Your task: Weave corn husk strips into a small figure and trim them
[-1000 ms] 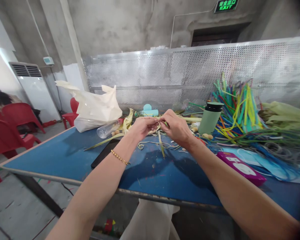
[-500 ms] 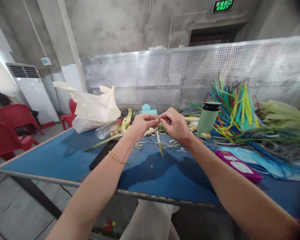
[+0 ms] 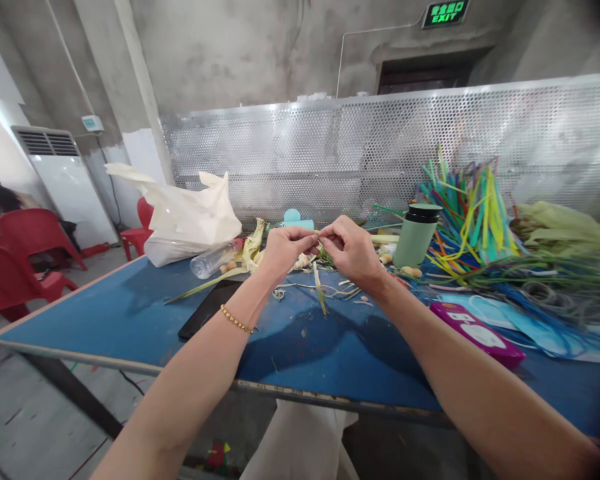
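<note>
Basically fingertip work — both hands pinched narrow.
Left hand (image 3: 283, 252) and right hand (image 3: 353, 248) meet above the blue table (image 3: 300, 367) on a tiny piece (image 3: 318, 238), mostly hidden; leaf strip (image 3: 321, 293) just below. Keep grip light, tension even — thin stuff could tear.

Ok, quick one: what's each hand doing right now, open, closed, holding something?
Left hand: closed in a pinch; what it holds is too small to tell.
Right hand: also pinched closed; its hold can't be made out.
</note>
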### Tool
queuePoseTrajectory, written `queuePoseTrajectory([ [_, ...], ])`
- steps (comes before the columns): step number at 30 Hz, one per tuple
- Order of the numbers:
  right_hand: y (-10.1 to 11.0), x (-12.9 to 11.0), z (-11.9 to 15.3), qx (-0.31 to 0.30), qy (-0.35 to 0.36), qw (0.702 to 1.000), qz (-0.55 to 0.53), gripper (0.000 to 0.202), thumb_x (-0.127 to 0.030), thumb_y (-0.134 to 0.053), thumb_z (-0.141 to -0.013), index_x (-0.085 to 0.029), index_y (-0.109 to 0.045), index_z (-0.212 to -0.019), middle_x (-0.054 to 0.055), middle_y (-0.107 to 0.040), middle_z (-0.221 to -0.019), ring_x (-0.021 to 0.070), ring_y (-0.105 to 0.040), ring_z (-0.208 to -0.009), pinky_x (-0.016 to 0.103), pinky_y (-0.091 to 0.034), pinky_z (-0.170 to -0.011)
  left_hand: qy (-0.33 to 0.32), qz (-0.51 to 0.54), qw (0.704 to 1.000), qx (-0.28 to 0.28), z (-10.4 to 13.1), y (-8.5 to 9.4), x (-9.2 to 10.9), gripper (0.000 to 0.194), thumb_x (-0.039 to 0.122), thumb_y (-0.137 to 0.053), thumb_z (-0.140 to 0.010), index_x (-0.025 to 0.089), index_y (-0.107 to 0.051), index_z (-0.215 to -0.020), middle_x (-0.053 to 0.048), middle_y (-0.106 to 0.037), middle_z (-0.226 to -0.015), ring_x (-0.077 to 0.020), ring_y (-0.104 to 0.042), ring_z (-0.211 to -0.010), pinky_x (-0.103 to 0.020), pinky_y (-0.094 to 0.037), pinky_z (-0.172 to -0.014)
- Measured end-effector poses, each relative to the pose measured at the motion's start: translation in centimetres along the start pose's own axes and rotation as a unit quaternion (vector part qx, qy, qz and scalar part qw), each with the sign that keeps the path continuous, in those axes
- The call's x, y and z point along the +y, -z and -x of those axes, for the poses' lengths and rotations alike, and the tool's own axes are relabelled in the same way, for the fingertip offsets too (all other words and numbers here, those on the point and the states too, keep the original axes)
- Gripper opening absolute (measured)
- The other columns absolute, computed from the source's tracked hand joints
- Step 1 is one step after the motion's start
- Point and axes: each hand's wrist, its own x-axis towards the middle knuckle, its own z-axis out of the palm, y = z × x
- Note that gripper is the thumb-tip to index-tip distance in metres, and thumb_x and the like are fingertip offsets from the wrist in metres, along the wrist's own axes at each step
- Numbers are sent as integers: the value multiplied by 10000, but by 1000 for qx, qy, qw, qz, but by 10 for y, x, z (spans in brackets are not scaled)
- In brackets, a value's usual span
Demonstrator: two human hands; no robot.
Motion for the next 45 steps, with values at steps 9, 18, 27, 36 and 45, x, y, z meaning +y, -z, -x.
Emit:
queuePoseTrajectory([
  [9,0,1,0,2,5,1000,6,75,-142,-583,-854,-176,-614,-796,22,-530,-745,137,-485,-640,288,-377,-595,-59,-93,994,-8,-1,2,-3,115,194,-698,-749,103,-744,-803,-46,-692,-655,-121,-644,-597,-234,-499,-589],
  [18,-1,-3,-3,8,-125,990,-69,76,-225,-655,-808,-172,-649,-753,39,-625,-740,140,-534,-629,289,-416,-590,-12,0,999,44,-2,-6,-8,51,153,-681,-711,103,-693,-714,-17,-645,-569,-93,-592,-518,-218,-466,-555],
  [27,-1,-13,-4,-28,-344,888,-302,388,-503,-790,-664,-155,-618,-668,-45,-468,-444,70,-349,-390,240,-278,-378,-11,2,999,44,-1,-7,-12,64,169,-688,-715,107,-674,-710,-11,-633,-572,-86,-563,-516,-220,-435,-546],
  [36,2,-7,-4,-35,-321,898,-298,275,-386,-758,-694,-168,-597,-650,-40,-485,-458,78,-403,-397,232,-308,-384,16,-12,1000,-10,-3,-2,-8,140,240,-691,-751,108,-693,-702,-32,-639,-593,-85,-537,-513,-224,-401,-537],
  [45,3,-11,-4,-60,-306,917,-248,226,-337,-715,-721,-172,-576,-657,-41,-485,-453,82,-406,-393,233,-302,-389,33,-47,998,-18,-1,1,-4,107,189,-682,-728,120,-660,-649,-19,-615,-574,-90,-536,-505,-230,-399,-517],
])
